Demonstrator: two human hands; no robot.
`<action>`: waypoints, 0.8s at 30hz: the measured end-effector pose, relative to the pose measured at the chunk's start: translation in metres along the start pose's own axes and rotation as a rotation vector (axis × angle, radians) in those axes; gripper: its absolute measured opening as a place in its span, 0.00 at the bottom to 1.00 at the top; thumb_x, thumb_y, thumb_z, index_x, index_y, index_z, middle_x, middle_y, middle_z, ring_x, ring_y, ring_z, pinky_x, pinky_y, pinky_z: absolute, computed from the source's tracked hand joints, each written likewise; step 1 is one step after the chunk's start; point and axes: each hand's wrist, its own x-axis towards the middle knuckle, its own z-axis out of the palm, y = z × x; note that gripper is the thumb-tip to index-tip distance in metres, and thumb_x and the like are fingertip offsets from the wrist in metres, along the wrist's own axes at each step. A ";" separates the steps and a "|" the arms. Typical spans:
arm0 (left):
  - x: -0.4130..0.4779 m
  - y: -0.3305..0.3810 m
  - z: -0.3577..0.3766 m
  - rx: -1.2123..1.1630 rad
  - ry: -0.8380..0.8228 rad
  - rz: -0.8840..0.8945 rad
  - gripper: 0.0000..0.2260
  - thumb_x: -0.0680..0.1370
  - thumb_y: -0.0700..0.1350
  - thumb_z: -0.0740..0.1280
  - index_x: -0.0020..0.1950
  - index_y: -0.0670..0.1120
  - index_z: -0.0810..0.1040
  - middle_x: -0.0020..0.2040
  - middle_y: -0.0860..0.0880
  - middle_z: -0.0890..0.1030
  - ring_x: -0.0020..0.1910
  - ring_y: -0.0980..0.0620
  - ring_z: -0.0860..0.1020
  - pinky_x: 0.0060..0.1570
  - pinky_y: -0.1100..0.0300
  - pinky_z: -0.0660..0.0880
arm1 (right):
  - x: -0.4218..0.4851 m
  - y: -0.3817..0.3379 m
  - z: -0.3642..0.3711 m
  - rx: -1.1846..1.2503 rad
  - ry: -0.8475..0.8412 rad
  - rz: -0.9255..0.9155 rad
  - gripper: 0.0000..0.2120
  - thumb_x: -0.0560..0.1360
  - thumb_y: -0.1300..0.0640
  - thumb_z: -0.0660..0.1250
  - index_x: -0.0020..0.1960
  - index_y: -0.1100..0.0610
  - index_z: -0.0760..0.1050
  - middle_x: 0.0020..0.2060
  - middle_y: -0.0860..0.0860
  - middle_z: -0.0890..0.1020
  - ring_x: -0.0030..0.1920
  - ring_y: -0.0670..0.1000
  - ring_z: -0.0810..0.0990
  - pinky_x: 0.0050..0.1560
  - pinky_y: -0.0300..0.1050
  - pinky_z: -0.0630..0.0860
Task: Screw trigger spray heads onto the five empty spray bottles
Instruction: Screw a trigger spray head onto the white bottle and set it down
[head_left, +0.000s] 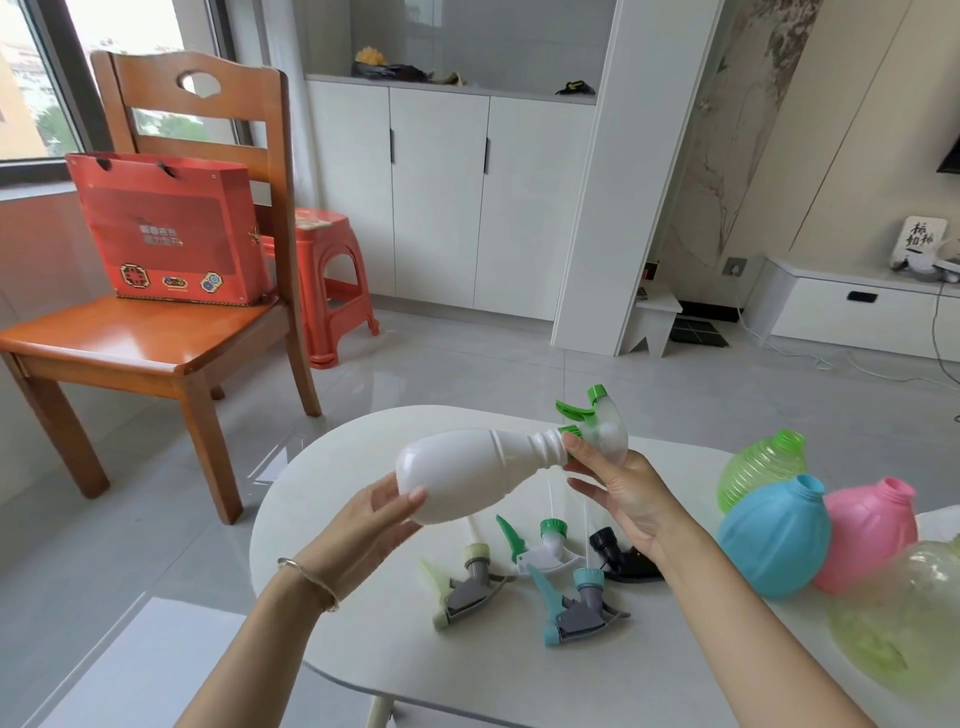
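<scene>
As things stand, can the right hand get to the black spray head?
Probably not yet: the right hand is gripping the green spray head on the white bottle. The black spray head lies uncovered just beneath it.

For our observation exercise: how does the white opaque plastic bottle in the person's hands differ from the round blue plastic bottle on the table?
The white opaque plastic bottle is held in the air, lying sideways; the round blue plastic bottle rests on the white table. The white one is elongated with a ribbed neck; the blue one is squat and globe-like. The white one has a green trigger spray head at its neck; the blue one's mouth is open. Both are opaque plastic.
</scene>
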 end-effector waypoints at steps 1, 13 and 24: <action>-0.001 0.000 0.004 -0.069 -0.011 -0.058 0.34 0.63 0.65 0.73 0.64 0.50 0.72 0.62 0.45 0.80 0.60 0.46 0.79 0.53 0.59 0.79 | -0.001 0.000 0.002 0.013 -0.011 0.000 0.17 0.62 0.51 0.73 0.49 0.58 0.80 0.43 0.53 0.82 0.47 0.50 0.80 0.50 0.42 0.76; 0.000 -0.004 0.013 0.012 -0.005 -0.090 0.35 0.60 0.62 0.76 0.64 0.54 0.73 0.60 0.47 0.79 0.54 0.50 0.81 0.49 0.55 0.79 | -0.002 -0.001 0.011 0.121 -0.007 0.012 0.11 0.67 0.53 0.72 0.48 0.56 0.79 0.42 0.49 0.83 0.46 0.48 0.79 0.55 0.44 0.76; 0.000 -0.002 0.017 -0.102 -0.004 -0.104 0.31 0.61 0.58 0.76 0.62 0.50 0.76 0.53 0.47 0.82 0.50 0.48 0.81 0.52 0.49 0.80 | 0.000 -0.002 0.022 0.293 -0.163 -0.029 0.30 0.49 0.40 0.81 0.48 0.51 0.84 0.55 0.48 0.83 0.56 0.45 0.81 0.57 0.45 0.76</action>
